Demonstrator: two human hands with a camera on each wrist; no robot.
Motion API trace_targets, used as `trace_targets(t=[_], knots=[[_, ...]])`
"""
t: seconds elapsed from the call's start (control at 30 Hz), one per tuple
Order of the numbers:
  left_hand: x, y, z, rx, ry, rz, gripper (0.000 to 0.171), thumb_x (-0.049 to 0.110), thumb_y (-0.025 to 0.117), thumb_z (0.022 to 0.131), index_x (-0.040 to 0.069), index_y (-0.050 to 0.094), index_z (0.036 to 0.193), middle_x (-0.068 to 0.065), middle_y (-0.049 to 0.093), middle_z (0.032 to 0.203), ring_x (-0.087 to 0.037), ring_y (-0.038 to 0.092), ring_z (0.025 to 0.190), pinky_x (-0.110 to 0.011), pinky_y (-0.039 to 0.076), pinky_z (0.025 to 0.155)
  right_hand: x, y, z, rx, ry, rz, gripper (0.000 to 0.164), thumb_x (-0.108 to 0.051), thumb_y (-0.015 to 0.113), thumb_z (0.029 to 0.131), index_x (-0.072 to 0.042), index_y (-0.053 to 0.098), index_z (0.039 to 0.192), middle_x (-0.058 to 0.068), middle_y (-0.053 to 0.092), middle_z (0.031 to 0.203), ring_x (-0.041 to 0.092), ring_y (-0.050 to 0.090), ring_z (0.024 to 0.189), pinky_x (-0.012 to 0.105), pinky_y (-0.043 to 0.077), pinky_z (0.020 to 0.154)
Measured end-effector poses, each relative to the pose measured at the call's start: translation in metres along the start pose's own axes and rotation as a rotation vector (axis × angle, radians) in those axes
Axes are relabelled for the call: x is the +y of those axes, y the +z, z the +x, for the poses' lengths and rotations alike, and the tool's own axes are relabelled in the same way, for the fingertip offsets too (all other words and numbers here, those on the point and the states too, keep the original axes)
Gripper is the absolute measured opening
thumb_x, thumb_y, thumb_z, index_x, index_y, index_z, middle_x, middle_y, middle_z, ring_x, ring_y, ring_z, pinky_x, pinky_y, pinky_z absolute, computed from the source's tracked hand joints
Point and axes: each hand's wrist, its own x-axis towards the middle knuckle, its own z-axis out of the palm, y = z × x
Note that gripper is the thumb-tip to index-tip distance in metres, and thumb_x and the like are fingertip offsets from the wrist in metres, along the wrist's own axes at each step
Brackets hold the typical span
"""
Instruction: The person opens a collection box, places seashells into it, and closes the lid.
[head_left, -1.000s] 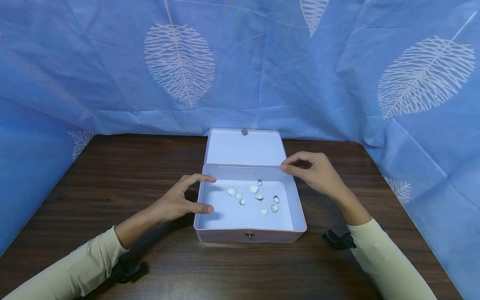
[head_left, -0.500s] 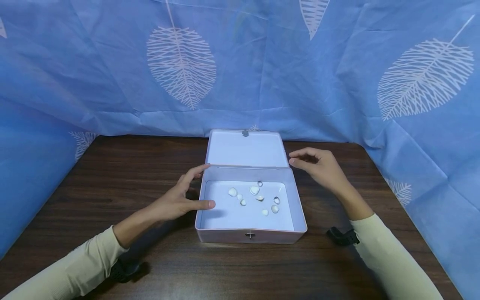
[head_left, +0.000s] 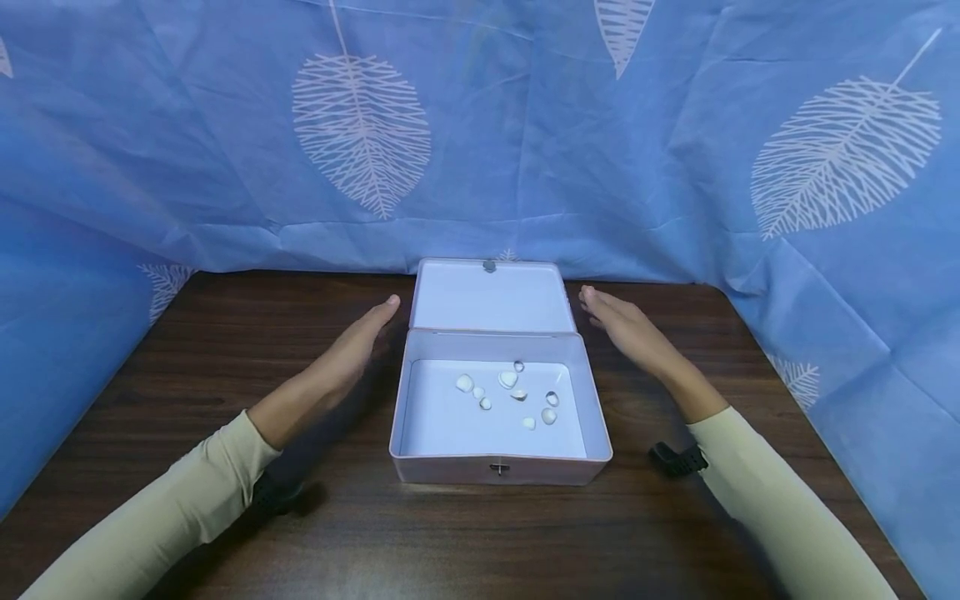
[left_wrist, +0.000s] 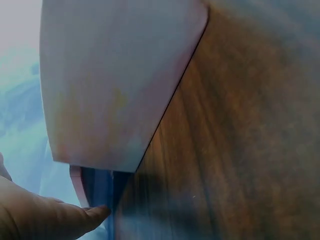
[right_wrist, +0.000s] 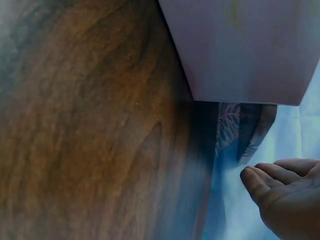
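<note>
A pale metal box [head_left: 501,472] stands on the table with its lid [head_left: 491,296] folded back. Several small white seashells [head_left: 507,379] lie scattered on its floor, mostly in the middle and right. To the left of the box my left hand [head_left: 352,350] is held with fingers straight, pointing toward the lid's hinge side. On the other side, my right hand [head_left: 626,329] is raised beside the lid, fingers extended. Neither hand holds anything. In the left wrist view the box's side wall [left_wrist: 115,90] fills the upper left; in the right wrist view the right fingers [right_wrist: 255,185] sit below the box's end.
The dark wooden table [head_left: 480,550] extends around the box. Behind it hangs a blue cloth [head_left: 525,150] with white leaf prints, close to the lid's far edge. A small latch [head_left: 499,469] is on the box's front.
My left hand has drawn back from over the box's left rim to beside it, fingers straightening. My right hand has left the back right corner and its fingers have straightened. The shells have stayed put.
</note>
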Motion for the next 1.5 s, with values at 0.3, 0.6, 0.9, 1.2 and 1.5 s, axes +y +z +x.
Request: trace_targets(t=[0.3, 0.6, 0.9, 1.2, 1.5], knots=[[-0.001, -0.002, 0.023, 0.014, 0.051, -0.025, 0.095, 0.077, 0.022, 0.115, 0.014, 0.0, 0.183, -0.012, 0.0, 0.192, -0.036, 0.001, 0.179, -0.059, 0.005, 0.144, 0.008, 0.006, 0.014, -0.089, -0.008, 0.117, 0.092, -0.066, 0.019, 0.12, 0.003, 0.007, 0.179, 0.026, 0.009, 0.188, 0.047, 0.015, 0.176, 0.062, 0.019, 0.141], [0.004, 0.004, 0.035, -0.023, 0.019, -0.001, 0.093, 0.073, 0.018, 0.117, 0.01, 0.002, 0.182, -0.01, 0.0, 0.192, -0.035, 0.0, 0.179, -0.057, 0.004, 0.145, 0.006, 0.009, 0.018, -0.134, 0.044, 0.265, 0.103, -0.076, 0.021, 0.115, 0.003, 0.003, 0.178, 0.023, 0.005, 0.19, 0.042, 0.008, 0.177, 0.06, 0.016, 0.142], [0.009, 0.005, 0.04, -0.023, -0.018, -0.065, 0.091, 0.069, 0.021, 0.118, 0.006, 0.005, 0.182, -0.015, 0.006, 0.192, -0.039, 0.009, 0.179, -0.057, 0.005, 0.145, 0.001, 0.009, 0.02, -0.149, 0.013, 0.329, 0.105, -0.077, 0.021, 0.114, 0.005, 0.002, 0.178, 0.026, 0.003, 0.189, 0.044, 0.007, 0.177, 0.06, 0.013, 0.142], [0.019, 0.005, 0.037, -0.016, 0.033, -0.127, 0.085, 0.064, 0.023, 0.12, 0.01, 0.0, 0.182, -0.014, 0.006, 0.191, -0.035, 0.01, 0.179, -0.053, 0.009, 0.145, -0.006, 0.005, 0.016, -0.115, -0.036, 0.353, 0.105, -0.074, 0.022, 0.115, 0.006, -0.003, 0.177, 0.024, 0.001, 0.189, 0.041, 0.006, 0.178, 0.058, 0.011, 0.142], [0.028, 0.0, 0.033, -0.02, 0.064, -0.109, 0.088, 0.065, 0.024, 0.12, 0.008, -0.001, 0.182, -0.016, 0.006, 0.191, -0.036, 0.01, 0.178, -0.054, 0.011, 0.145, -0.016, 0.001, 0.009, -0.048, -0.093, 0.333, 0.093, -0.064, 0.025, 0.119, 0.003, -0.001, 0.179, 0.02, 0.005, 0.19, 0.037, 0.01, 0.177, 0.057, 0.014, 0.142]])
